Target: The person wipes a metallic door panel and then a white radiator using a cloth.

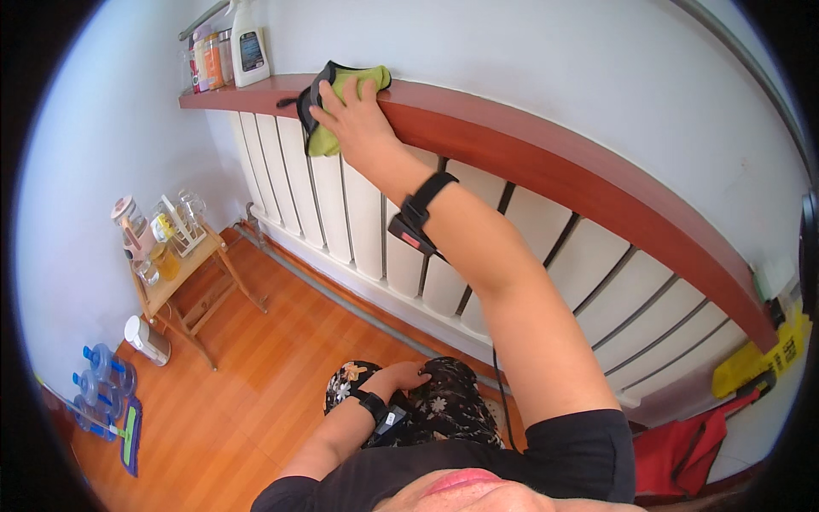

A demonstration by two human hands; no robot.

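With spread fingers, my right hand holds a green and grey cloth with a dark edge against the reddish-brown wooden ledge. One end of the cloth lies on the ledge's top; the other hangs over its front edge. A small dark loop sticks out from the cloth's left side. Below the ledge stands a white sectional radiator. My left hand rests on my knee over dark floral fabric, with nothing seen in it. Its palm is hidden.
A white spray bottle and several jars stand at the ledge's left end. A low wooden stand bears glassware. On the floor are a white kettle, water jugs and a flat mop. A pipe runs below the radiator.
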